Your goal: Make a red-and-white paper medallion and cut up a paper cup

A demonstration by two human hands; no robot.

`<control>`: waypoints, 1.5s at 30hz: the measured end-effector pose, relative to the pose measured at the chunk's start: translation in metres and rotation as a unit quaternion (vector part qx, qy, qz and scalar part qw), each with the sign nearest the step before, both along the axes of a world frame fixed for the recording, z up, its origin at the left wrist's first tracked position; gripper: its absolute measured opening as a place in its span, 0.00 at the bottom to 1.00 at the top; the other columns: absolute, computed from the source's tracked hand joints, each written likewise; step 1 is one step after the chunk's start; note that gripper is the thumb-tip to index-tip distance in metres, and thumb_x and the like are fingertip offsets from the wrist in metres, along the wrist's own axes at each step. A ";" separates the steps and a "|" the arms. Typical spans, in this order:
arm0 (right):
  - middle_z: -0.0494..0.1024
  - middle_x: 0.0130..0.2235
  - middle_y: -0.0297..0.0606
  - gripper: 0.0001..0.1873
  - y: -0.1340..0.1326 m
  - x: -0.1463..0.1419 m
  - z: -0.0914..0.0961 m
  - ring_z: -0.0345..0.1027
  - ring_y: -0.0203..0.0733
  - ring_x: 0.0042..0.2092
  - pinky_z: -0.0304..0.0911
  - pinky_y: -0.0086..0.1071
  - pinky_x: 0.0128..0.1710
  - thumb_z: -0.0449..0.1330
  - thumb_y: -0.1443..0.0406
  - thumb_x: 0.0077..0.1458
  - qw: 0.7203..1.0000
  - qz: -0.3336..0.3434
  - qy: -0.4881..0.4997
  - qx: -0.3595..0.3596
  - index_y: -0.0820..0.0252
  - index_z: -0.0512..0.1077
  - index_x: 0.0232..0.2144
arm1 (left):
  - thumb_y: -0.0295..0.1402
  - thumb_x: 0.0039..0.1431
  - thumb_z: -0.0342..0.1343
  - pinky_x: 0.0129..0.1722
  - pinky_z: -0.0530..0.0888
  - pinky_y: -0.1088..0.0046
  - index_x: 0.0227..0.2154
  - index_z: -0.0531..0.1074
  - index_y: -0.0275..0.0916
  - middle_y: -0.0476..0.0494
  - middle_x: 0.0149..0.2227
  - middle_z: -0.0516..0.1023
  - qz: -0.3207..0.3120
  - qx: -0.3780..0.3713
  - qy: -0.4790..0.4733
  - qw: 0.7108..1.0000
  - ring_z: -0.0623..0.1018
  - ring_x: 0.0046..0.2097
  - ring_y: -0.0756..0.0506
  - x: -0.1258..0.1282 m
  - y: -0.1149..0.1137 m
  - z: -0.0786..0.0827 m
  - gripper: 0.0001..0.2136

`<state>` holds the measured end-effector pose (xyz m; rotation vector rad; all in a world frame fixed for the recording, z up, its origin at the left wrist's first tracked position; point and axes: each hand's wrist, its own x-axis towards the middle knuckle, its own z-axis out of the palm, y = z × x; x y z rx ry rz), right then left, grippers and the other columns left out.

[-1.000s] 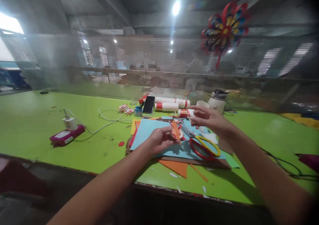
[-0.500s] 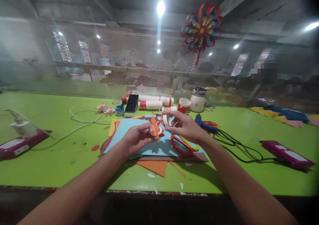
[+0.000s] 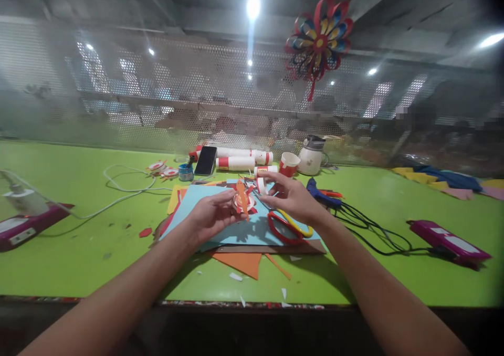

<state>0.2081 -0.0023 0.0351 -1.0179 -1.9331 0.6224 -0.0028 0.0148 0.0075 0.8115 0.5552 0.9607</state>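
My left hand (image 3: 208, 217) holds a small round red-and-white paper piece with an orange cut-out (image 3: 243, 201) across its face, gripped by its left edge between thumb and fingers. Just to the right, a short white ring with a red edge (image 3: 261, 186), like a slice of paper cup, is pinched in the fingers of my right hand (image 3: 293, 198). The two pieces are close together; whether they touch is unclear. Under both hands lies light blue paper (image 3: 187, 217) on a stack of coloured sheets. Scissors with red and yellow handles (image 3: 301, 230) rest on it below my right hand.
A blue glue gun (image 3: 323, 196) with a black cable lies right of the stack. Behind stand a phone (image 3: 206, 160), a blue jar (image 3: 186, 172), white-and-red tubes (image 3: 236, 163), a paper cup (image 3: 290, 164) and a bottle (image 3: 310, 156). Purple power strips (image 3: 451, 243) and paper scraps (image 3: 235, 276) lie around.
The view has shifted slightly, so the whole scene sits a little up and to the left. Both hands keep their pieces in nearly the same place.
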 end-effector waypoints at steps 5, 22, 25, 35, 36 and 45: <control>0.73 0.32 0.36 0.27 0.002 0.002 0.001 0.71 0.38 0.31 0.68 0.35 0.30 0.63 0.59 0.50 0.963 0.063 0.194 -0.179 0.58 0.65 0.53 | 0.25 0.58 0.51 0.35 0.78 0.65 0.38 0.72 0.29 0.34 0.34 0.79 0.002 0.006 0.013 1.000 0.80 0.34 0.43 -0.002 0.003 -0.003 0.08; 0.73 0.44 0.44 0.28 0.004 0.001 -0.003 0.72 0.41 0.34 0.71 0.38 0.31 0.67 0.65 0.44 0.972 0.021 0.192 -0.134 0.56 0.67 0.49 | 0.25 0.59 0.50 0.35 0.78 0.65 0.40 0.71 0.27 0.32 0.34 0.78 0.008 0.002 0.023 1.000 0.79 0.33 0.43 -0.003 0.005 -0.004 0.09; 0.73 0.45 0.43 0.27 0.003 -0.001 -0.003 0.71 0.39 0.33 0.70 0.36 0.30 0.66 0.63 0.46 0.980 0.001 0.165 -0.114 0.55 0.66 0.49 | 0.24 0.59 0.49 0.35 0.78 0.65 0.41 0.71 0.27 0.32 0.35 0.78 0.007 -0.002 0.027 1.000 0.79 0.34 0.43 -0.002 0.004 -0.003 0.10; 0.73 0.45 0.42 0.31 0.004 -0.007 -0.004 0.68 0.36 0.31 0.69 0.37 0.34 0.64 0.66 0.46 0.992 -0.123 0.002 0.035 0.57 0.62 0.53 | 0.23 0.59 0.49 0.32 0.79 0.66 0.37 0.71 0.28 0.32 0.33 0.78 0.013 -0.008 0.024 1.000 0.79 0.31 0.44 -0.001 0.005 -0.003 0.07; 0.73 0.45 0.42 0.31 0.004 -0.007 -0.005 0.68 0.36 0.30 0.69 0.37 0.33 0.64 0.65 0.46 0.991 -0.126 -0.006 0.040 0.58 0.62 0.53 | 0.23 0.59 0.50 0.32 0.79 0.66 0.36 0.71 0.28 0.33 0.32 0.78 0.017 -0.009 0.024 1.000 0.79 0.30 0.45 -0.002 0.005 -0.003 0.07; 0.70 0.43 0.46 0.24 0.011 -0.002 -0.015 0.68 0.45 0.42 0.67 0.38 0.39 0.61 0.62 0.51 0.962 -0.170 -0.124 0.171 0.61 0.65 0.50 | 0.24 0.59 0.50 0.35 0.79 0.65 0.39 0.71 0.28 0.33 0.33 0.79 0.016 -0.016 0.041 0.999 0.79 0.32 0.44 -0.002 0.005 -0.004 0.08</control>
